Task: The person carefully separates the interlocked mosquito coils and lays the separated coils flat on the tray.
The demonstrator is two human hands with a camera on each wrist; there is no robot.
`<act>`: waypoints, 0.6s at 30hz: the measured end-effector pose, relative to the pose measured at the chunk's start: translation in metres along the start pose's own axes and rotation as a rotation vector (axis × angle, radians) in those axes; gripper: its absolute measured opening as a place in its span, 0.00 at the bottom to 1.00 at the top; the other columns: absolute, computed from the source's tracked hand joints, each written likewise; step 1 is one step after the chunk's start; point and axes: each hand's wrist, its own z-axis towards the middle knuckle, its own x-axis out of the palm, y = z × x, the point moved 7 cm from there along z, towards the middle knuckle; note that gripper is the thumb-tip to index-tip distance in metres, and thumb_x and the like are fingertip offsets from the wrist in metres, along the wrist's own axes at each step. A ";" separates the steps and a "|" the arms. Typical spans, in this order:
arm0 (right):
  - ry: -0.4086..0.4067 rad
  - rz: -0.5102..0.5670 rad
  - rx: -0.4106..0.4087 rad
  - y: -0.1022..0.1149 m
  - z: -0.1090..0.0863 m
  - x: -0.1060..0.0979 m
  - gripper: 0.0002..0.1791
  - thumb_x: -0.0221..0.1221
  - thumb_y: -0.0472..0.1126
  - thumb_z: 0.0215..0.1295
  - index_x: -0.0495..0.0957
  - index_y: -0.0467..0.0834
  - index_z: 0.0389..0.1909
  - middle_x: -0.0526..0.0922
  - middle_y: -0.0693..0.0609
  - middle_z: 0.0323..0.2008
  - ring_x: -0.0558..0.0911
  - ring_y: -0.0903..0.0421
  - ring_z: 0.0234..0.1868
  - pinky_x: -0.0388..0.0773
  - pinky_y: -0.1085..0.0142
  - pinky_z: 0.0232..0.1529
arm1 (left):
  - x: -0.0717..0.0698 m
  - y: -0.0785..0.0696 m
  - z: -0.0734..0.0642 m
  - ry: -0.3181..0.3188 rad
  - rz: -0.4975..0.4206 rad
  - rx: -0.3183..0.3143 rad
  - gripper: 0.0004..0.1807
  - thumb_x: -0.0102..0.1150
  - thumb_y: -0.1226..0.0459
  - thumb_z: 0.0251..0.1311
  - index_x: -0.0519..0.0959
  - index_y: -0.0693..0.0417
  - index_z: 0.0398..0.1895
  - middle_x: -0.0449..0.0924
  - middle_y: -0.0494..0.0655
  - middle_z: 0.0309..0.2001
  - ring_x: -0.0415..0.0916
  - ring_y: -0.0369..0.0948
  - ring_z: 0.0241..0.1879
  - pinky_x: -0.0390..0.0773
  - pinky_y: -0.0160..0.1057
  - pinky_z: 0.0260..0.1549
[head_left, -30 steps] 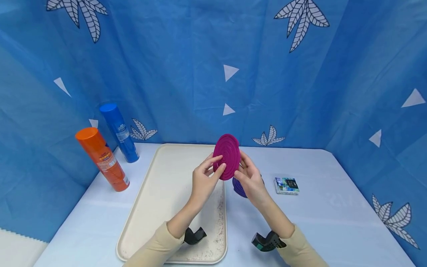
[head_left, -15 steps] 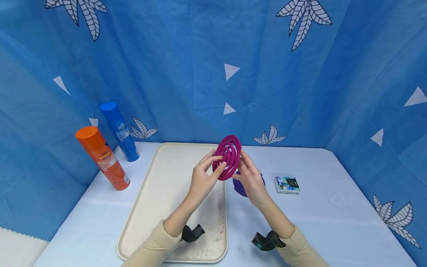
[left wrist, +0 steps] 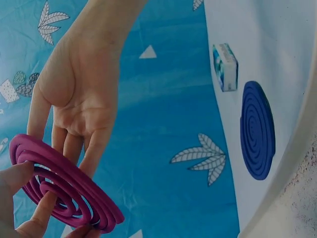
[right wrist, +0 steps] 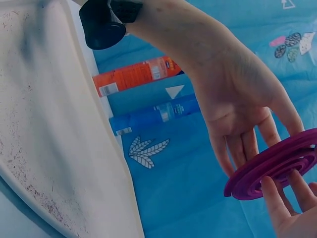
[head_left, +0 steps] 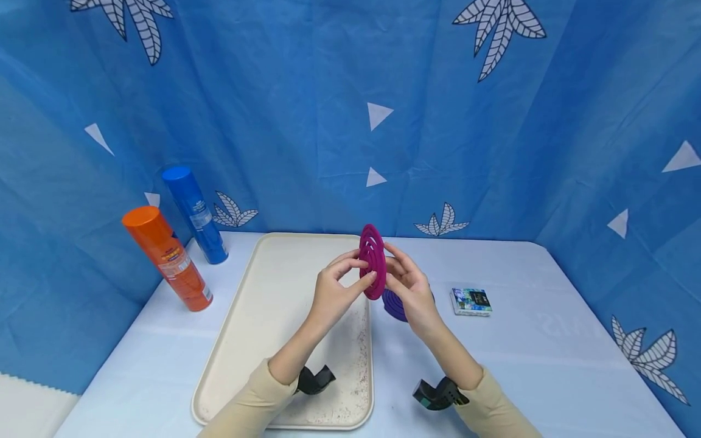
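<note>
The left hand (head_left: pixel 335 293) and the right hand (head_left: pixel 414 298) both pinch the pink coil (head_left: pixel 373 263), one from each side. Their fingers are close together, with just the coil between them. The coil is up in the air, standing on its edge, near the right side of the tray (head_left: pixel 279 274). There are gaps between its rings. It looks like it could snap, so I think soft fingers and slow little pushes near the middle work best, with both hands keeping the outside rings steady.
</note>
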 end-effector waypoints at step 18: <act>0.129 0.155 0.060 -0.003 0.003 0.002 0.46 0.59 0.43 0.62 0.42 0.45 0.75 0.53 0.40 0.72 0.66 0.64 0.66 0.54 0.46 0.73 | 0.003 -0.003 0.001 0.090 -0.104 -0.004 0.25 0.69 0.68 0.49 0.72 0.59 0.52 0.81 0.56 0.50 0.78 0.47 0.54 0.75 0.46 0.60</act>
